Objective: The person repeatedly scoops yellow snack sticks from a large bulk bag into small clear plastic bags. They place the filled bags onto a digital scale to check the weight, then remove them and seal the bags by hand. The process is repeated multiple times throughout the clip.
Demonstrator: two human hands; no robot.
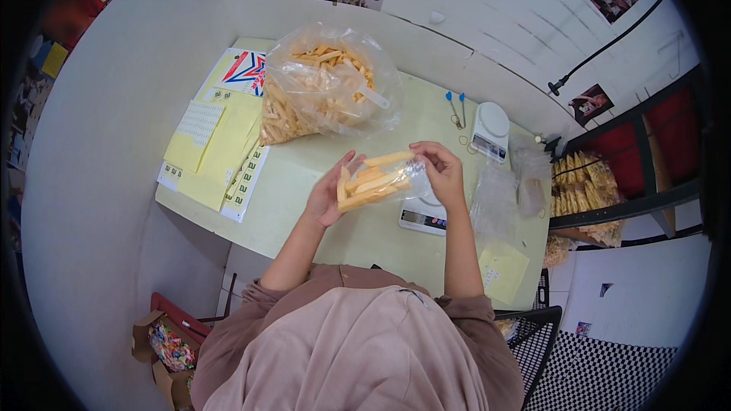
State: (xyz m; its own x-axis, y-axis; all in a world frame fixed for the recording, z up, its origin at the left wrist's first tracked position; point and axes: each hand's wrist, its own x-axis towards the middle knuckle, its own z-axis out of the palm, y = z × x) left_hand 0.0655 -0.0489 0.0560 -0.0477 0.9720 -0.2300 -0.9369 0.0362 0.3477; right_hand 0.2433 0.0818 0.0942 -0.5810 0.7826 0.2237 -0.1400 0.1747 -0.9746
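Observation:
A small clear plastic bag of yellow stick-shaped snacks (pixel 374 182) is held up between both hands above the table. My left hand (pixel 330 191) supports its filled end from the left. At the right, my right hand (pixel 442 171) pinches the bag's empty end. Under that end, partly covered by it and the right hand, lies a white digital kitchen scale (pixel 421 220). Beyond the hands stands a large clear plastic bag of the same snacks (pixel 291 114), its mouth wide apart, with a translucent scoop handle (pixel 374 97) showing in it.
Sticker sheets (pixel 197 131) lie on the table's left side. A second white scale (pixel 490 131) and blue-handled tools (pixel 455 108) are at the back right, near empty plastic bags (pixel 494 200). Packed snack bags (pixel 582 182) fill a rack at right. A yellow sheet (pixel 505 271) lies near the front.

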